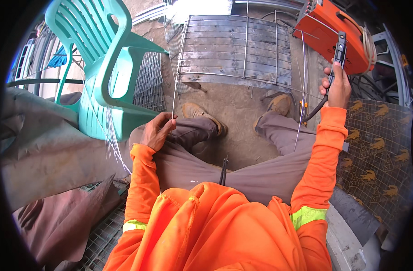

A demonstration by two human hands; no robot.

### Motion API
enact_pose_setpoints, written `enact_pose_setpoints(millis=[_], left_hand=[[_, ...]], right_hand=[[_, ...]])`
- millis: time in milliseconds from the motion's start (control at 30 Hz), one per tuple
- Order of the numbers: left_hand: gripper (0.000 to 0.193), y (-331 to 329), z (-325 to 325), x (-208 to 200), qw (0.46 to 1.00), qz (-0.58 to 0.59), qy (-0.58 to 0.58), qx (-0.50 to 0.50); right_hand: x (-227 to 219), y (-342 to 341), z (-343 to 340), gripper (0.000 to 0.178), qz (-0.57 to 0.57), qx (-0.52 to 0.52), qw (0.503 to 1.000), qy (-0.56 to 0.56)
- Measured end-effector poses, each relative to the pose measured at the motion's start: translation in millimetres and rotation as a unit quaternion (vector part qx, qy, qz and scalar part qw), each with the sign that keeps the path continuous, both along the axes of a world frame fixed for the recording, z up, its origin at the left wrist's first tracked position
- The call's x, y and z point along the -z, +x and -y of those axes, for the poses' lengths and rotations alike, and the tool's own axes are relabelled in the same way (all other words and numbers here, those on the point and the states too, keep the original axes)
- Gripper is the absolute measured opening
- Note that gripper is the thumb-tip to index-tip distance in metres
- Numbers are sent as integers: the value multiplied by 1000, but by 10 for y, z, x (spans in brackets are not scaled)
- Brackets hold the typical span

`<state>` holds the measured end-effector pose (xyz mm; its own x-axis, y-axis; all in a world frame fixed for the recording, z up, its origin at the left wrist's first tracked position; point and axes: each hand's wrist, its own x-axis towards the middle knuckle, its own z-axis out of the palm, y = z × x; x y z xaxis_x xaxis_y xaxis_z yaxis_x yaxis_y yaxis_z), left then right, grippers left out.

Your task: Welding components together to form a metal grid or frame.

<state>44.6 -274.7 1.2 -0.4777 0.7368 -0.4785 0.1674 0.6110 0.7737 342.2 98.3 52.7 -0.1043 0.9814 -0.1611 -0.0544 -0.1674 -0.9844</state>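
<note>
At 9 o'clock my left hand (157,131) pinches a thin metal rod (175,95) reaching toward the metal panel (220,52) at 12 o'clock. At 2 o'clock my right hand (337,86) grips a black electrode holder (340,46). I'm likely aligning the rod; the next move calls for a steady pinch.

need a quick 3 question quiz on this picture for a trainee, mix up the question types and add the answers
1. What is the right hand gripping?
2. True or false: the green plastic chair stands on the person's left, and the orange machine on the right.
3. What does the left hand pinch? a) a glove; b) a thin metal rod; c) a hammer

Key:
1. A black clamp-shaped holder
2. True
3. b
</note>
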Motion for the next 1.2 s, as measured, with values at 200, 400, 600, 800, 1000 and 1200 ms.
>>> enact_pose_setpoints(millis=[200,400,600,800,1000,1200], left_hand=[[31,-33,-4,63,1000,-4,-5,-25],[38,77,-214,-141,993,-90,-70,40],[35,51,-71,-117,974,-195,-73,85],[27,124,-96,-118,955,-258,-94,108],[29,84,-58,-87,968,-214,-110,74],[36,23,-10,14,916,-360,-82,158]], right_hand=[[35,117,-50,33,-8,7,1000,8],[-89,346,-83,33,-47,59,997,28],[-182,1018,-319,27,17,190,973,130],[224,2043,-242,33,95,246,959,108],[1103,2541,301,39,160,204,963,-72],[1927,2859,861,32,130,246,946,-169]])
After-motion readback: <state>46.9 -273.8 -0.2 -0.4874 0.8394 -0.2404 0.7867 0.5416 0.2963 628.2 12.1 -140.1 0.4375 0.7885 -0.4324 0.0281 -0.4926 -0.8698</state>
